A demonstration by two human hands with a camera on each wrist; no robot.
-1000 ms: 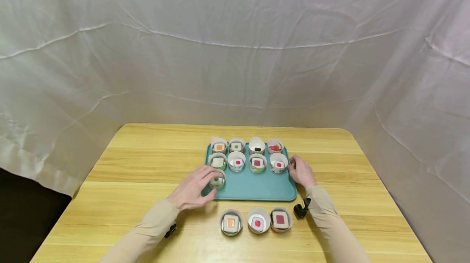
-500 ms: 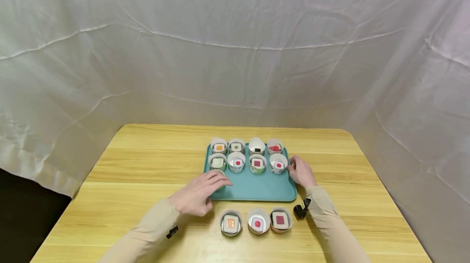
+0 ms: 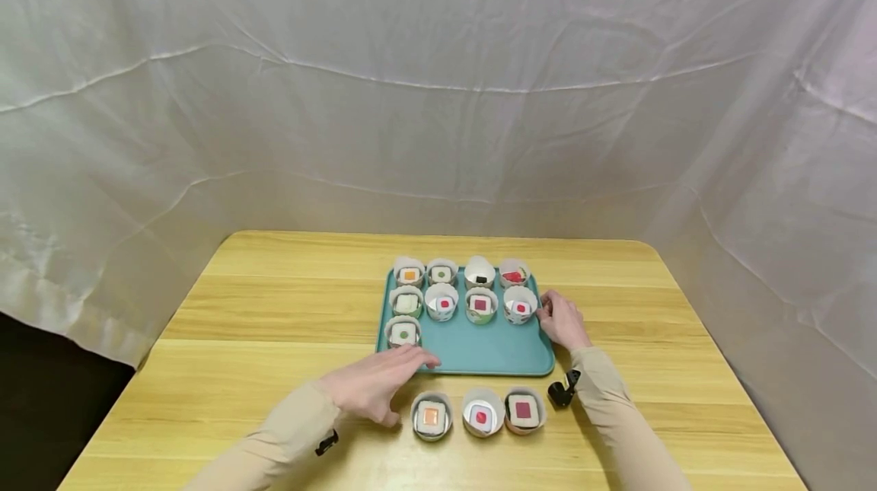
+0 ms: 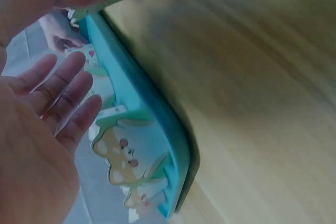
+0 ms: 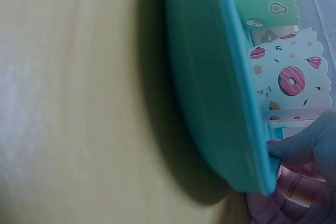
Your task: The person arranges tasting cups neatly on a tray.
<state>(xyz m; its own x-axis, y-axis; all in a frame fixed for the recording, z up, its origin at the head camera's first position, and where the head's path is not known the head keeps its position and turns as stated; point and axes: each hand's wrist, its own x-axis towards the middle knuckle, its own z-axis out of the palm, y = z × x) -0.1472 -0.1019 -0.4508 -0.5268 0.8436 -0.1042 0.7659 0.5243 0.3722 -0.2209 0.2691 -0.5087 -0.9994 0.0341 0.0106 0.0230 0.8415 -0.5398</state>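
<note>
My left hand (image 3: 377,383) hovers over the front left edge of the teal tray (image 3: 479,346), fingers loosely extended and nothing in them. Just beyond its fingers stands a paper baking cup (image 3: 403,333) holding a white square piece with a green dot. In front of the tray, right of the left hand, is a baking cup with an orange-topped square (image 3: 431,418). At the tray's right side my right hand (image 3: 564,321) pinches the rim; in the right wrist view the thumb (image 5: 296,148) lies on top and fingers curl below.
Several filled baking cups (image 3: 441,302) stand in two rows along the tray's back. Two more cups, one with a red-dotted piece (image 3: 482,418) and one with a dark-red square (image 3: 523,410), stand in front on the wooden table (image 3: 274,308). Grey cloth (image 3: 438,133) surrounds the table.
My left hand has let go of the green-dotted cup at the tray's left front and drawn back toward the table's front. The right hand stays at the tray's rim.
</note>
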